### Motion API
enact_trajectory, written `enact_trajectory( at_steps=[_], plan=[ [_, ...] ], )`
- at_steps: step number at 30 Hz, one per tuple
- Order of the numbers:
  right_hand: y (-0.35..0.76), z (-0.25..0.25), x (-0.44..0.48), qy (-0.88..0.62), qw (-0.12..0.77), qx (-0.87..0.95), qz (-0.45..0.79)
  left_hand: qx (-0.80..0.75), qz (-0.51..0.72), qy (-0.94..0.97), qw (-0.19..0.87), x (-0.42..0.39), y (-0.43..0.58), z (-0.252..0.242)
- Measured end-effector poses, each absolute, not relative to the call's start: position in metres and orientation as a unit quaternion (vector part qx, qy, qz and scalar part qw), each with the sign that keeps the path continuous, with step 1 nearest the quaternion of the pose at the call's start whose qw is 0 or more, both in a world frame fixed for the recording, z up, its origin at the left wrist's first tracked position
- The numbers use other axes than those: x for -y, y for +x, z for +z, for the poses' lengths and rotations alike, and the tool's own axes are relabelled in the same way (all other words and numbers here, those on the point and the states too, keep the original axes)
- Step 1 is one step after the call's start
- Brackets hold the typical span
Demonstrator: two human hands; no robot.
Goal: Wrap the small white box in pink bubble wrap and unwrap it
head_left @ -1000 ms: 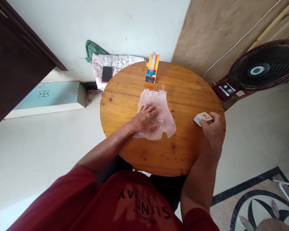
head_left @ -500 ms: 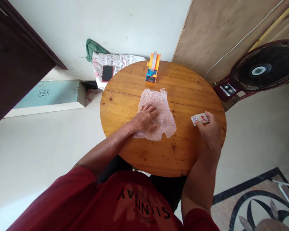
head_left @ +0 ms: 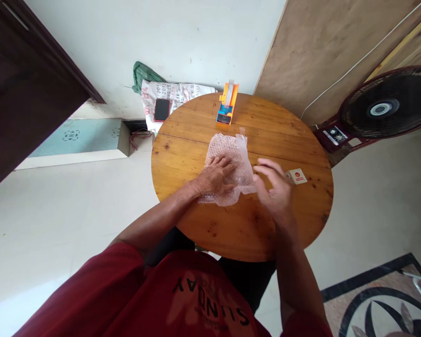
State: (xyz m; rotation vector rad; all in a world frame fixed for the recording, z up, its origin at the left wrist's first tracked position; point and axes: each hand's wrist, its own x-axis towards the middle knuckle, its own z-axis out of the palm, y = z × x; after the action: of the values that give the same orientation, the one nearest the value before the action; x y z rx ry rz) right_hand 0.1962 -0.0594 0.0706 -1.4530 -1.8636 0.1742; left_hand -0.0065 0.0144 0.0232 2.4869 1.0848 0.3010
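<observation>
With left hand (head_left: 216,177) splayed flat on bubble wrap (head_left: 228,145) lying lengthwise outward, and with right hand (head_left: 275,189) half-open, seemingly empty, just beside its right edge!

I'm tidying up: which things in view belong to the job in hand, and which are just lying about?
In the job, I'd say:
bubble wrap, under the left hand
box, by the right hand
tape dispenser, probably

Lying about, seemingly:
phone
sack
green bag
fan
</observation>
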Motion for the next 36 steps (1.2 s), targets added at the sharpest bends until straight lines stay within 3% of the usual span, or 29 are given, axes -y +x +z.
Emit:
enact_trajectory(
  at_steps=[5, 15, 28, 36],
  plan=[
    [0.163, 0.075, 0.054, -0.51, 0.244, 0.805, 0.18, -0.394, 0.105, 0.891, 0.202, -0.014, -0.004, 0.018],
    [0.162, 0.047, 0.017, -0.586, 0.122, 0.785, 0.159, -0.386, 0.11, 0.894, 0.197, -0.013, -0.005, 0.022],
    [0.222, 0.041, 0.024, -0.53, 0.081, 0.816, 0.216, -0.377, 0.089, 0.899, 0.204, -0.02, -0.014, 0.023],
    [0.201, 0.032, 0.021, -0.606, 0.174, 0.767, 0.116, -0.372, 0.09, 0.903, 0.197, -0.022, -0.014, 0.021]
  ],
)
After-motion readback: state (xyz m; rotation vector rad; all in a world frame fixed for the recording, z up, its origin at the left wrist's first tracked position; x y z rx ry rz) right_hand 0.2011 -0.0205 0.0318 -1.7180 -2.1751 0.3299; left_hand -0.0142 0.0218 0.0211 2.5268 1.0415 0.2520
